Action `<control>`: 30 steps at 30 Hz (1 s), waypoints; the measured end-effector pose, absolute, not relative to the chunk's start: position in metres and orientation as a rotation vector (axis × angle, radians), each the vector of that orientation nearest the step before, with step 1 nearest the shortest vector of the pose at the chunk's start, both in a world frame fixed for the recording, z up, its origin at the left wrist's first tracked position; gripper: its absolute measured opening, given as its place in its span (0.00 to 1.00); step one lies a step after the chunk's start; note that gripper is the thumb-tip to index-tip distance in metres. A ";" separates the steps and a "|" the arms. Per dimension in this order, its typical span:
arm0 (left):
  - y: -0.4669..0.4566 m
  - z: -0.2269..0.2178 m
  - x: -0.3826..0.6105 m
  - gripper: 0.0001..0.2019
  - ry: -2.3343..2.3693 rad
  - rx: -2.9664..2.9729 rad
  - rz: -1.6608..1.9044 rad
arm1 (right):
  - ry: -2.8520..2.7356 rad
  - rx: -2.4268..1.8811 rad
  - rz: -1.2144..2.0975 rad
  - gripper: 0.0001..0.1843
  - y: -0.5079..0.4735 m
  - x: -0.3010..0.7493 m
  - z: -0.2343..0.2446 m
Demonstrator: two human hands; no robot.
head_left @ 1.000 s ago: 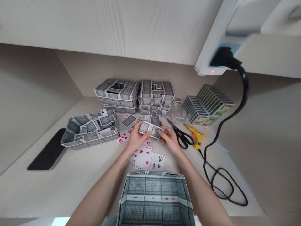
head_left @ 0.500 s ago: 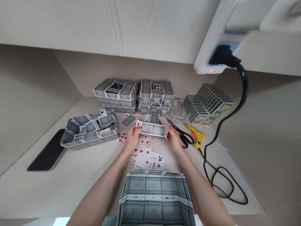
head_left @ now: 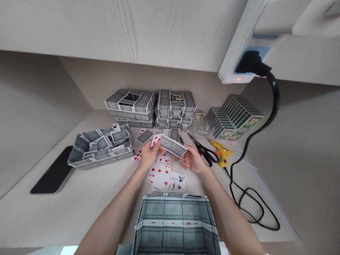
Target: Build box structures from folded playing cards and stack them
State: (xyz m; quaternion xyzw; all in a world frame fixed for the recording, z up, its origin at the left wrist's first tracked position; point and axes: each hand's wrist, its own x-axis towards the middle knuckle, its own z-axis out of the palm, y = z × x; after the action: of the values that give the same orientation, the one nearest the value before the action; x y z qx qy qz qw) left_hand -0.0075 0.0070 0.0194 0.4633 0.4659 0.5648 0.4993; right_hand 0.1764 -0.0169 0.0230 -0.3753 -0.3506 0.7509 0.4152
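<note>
My left hand [head_left: 150, 154] pinches the left end of a folded playing-card strip [head_left: 172, 146], grey patterned backs up, with red hearts showing at that end. The strip slants down to the right. Its lower end lies at my right hand [head_left: 194, 160], thumb at the corner and fingers curled below. Under the hands are loose face-up cards, among them a three of hearts [head_left: 159, 173] and a black eight [head_left: 181, 181]. Close in front of me stands an open box made of playing cards [head_left: 173, 212]. A card-covered piece [head_left: 174, 134] lies just behind the strip.
Left are a card-made tray [head_left: 106, 157] holding loose cards and a black phone [head_left: 53, 171]. Stacked card boxes [head_left: 138, 112] line the back. On the right lie black scissors [head_left: 207, 152], a yellow glue gun [head_left: 222, 152], its looping cable [head_left: 262, 212] and green-edged card stacks [head_left: 233, 117].
The strip has turned from nearly level to slanting, its right end lower and nearer me. My right hand's fingers have shifted down and curl below that end.
</note>
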 end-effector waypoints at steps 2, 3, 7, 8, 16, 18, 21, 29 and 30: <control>0.007 0.019 -0.008 0.12 1.141 1.153 1.373 | -0.893 -0.890 1.968 0.18 -0.019 0.175 0.024; 0.008 0.019 -0.009 0.12 1.145 1.170 1.375 | -0.889 -0.860 1.997 0.18 -0.019 0.175 0.025; 0.012 0.014 -0.013 0.12 1.185 1.216 1.424 | -0.790 -0.758 1.912 0.19 -0.018 0.178 0.030; 0.013 0.013 -0.014 0.12 1.214 1.224 1.443 | -0.746 -0.726 1.885 0.21 -0.017 0.180 0.031; 0.019 0.005 -0.025 0.10 1.469 1.243 1.505 | -0.525 -0.703 1.820 0.24 -0.010 0.186 0.028; 0.020 0.004 -0.025 0.10 1.495 1.294 1.476 | -0.517 -0.746 1.828 0.24 -0.009 0.185 0.025; 0.017 0.005 -0.024 0.10 1.522 1.483 1.450 | -0.529 -0.789 1.806 0.26 -0.007 0.184 0.023; 0.001 0.007 -0.011 0.23 1.390 2.215 1.015 | -0.692 -0.986 1.494 0.28 -0.004 0.186 0.014; 0.000 0.006 -0.011 0.23 1.396 2.229 0.982 | -0.717 -1.023 1.473 0.28 -0.004 0.186 0.013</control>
State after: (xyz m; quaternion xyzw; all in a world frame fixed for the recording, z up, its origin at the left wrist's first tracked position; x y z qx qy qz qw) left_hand -0.0105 -0.0003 0.0057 0.7828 0.4904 0.3450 0.1662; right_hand 0.1857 -0.0040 0.0128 -0.4356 -0.3054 0.6271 0.5689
